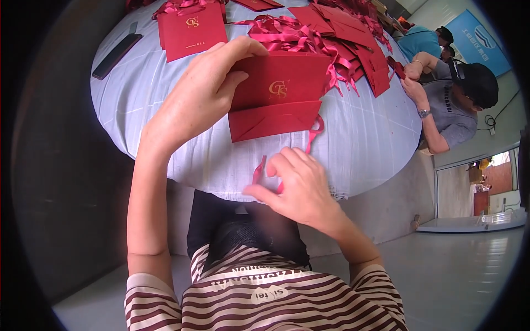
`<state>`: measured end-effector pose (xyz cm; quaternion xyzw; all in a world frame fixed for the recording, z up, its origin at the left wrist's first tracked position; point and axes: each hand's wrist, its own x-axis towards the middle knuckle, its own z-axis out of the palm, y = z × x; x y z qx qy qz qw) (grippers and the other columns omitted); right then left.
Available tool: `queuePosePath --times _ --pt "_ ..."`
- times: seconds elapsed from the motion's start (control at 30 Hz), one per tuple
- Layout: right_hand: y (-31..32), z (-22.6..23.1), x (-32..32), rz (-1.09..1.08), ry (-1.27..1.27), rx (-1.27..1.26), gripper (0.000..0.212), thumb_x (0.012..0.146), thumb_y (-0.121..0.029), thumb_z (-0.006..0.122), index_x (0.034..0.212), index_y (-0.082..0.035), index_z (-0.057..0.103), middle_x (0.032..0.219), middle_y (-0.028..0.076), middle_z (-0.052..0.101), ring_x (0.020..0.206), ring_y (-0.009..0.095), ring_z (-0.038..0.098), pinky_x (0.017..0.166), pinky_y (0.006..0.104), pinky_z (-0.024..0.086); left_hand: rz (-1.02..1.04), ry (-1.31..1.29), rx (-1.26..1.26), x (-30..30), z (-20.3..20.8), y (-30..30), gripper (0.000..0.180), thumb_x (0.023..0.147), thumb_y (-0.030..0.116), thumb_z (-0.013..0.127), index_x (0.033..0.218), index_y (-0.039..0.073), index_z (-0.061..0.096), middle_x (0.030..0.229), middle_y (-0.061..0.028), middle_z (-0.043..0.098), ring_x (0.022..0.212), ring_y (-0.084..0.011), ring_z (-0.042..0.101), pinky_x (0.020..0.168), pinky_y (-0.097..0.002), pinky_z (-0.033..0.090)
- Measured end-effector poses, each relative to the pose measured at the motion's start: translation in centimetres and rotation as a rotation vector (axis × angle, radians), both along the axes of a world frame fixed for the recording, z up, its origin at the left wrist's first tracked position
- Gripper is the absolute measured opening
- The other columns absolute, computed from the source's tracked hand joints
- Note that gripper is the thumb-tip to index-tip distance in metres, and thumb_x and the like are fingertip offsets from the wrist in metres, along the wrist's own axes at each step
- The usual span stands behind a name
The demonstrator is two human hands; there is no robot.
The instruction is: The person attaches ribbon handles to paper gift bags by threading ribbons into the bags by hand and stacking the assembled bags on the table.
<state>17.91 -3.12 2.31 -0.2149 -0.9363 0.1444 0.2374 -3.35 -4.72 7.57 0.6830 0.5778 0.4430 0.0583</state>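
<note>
My left hand (pixel 201 91) grips a red paper gift bag (pixel 295 74) by its upper left edge, thumb in front and fingers behind. The bag is folded flat, with gold lettering on its face and its folded bottom panel toward me. Below the bag, over the table's near edge, my right hand (pixel 302 187) has its fingers curled around a pink ribbon (pixel 314 135). A loop of that ribbon shows by the bag's lower right corner, and a loose end sticks up beside my fingers. The right fingertips are slightly blurred.
Piles of red bags (pixel 353 33) and tangled pink ribbons (pixel 287 30) cover the far side of the cloth-covered round table (pixel 375 143). More bags (pixel 190 33) lie far left, near a dark phone (pixel 117 55). A co-worker (pixel 455 105) in a cap handles something red at the right edge.
</note>
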Motion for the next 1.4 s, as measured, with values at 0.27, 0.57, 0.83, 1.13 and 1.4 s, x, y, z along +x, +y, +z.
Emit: queuePosePath --times 0.27,0.57,0.83,1.13,1.4 --pt "0.0 -0.8 -1.4 -0.078 -0.044 -0.335 0.018 0.079 -0.016 0.067 0.079 0.000 0.058 0.079 0.018 0.058 0.074 0.032 0.059 0.067 0.0397 0.048 -0.122 -0.049 -0.002 -1.2 0.2 0.3 0.030 0.084 -0.008 0.051 0.112 0.002 0.059 0.106 -0.0083 0.064 0.100 -0.0195 0.060 0.088 -0.0305 0.046" --pt "3.1 4.2 -0.7 0.150 0.551 -1.182 0.003 0.090 -0.001 0.049 0.091 0.001 0.046 0.084 0.011 0.057 0.062 0.015 0.057 0.063 0.0295 0.050 -0.195 -0.116 -0.009 -2.0 0.1 0.8 0.032 0.083 -0.008 0.049 0.112 0.001 0.059 0.105 -0.0132 0.065 0.101 -0.0238 0.061 0.089 -0.0321 0.046" --pt "4.1 4.0 -3.0 0.095 0.490 -1.102 0.020 0.095 -0.007 0.047 0.109 0.006 0.056 0.081 0.007 0.055 0.058 0.007 0.046 0.055 0.0255 0.043 -0.235 -0.145 -0.046 -2.3 -0.2 1.0 0.039 0.086 -0.012 0.042 0.119 0.003 0.057 0.119 -0.0082 0.060 0.115 -0.0202 0.054 0.099 -0.0308 0.041" --pt "3.8 4.0 -4.1 -0.018 0.558 -1.001 0.017 0.094 -0.009 0.054 0.101 0.006 0.058 0.081 0.006 0.061 0.055 0.005 0.048 0.049 0.0217 0.043 -0.233 -0.146 0.008 -1.7 0.0 0.3 0.035 0.084 -0.012 0.042 0.114 0.000 0.056 0.110 -0.0147 0.062 0.107 -0.0281 0.058 0.094 -0.0336 0.043" --pt "2.9 3.7 -5.1 -0.174 0.624 -0.709 0.010 0.093 -0.007 0.055 0.096 0.002 0.057 0.075 0.003 0.059 0.057 0.004 0.054 0.045 0.0182 0.041 -0.188 -0.143 -0.025 -0.6 0.5 -0.3 0.039 0.082 -0.014 0.045 0.116 0.001 0.058 0.113 -0.0115 0.061 0.107 -0.0239 0.058 0.094 -0.0321 0.043"
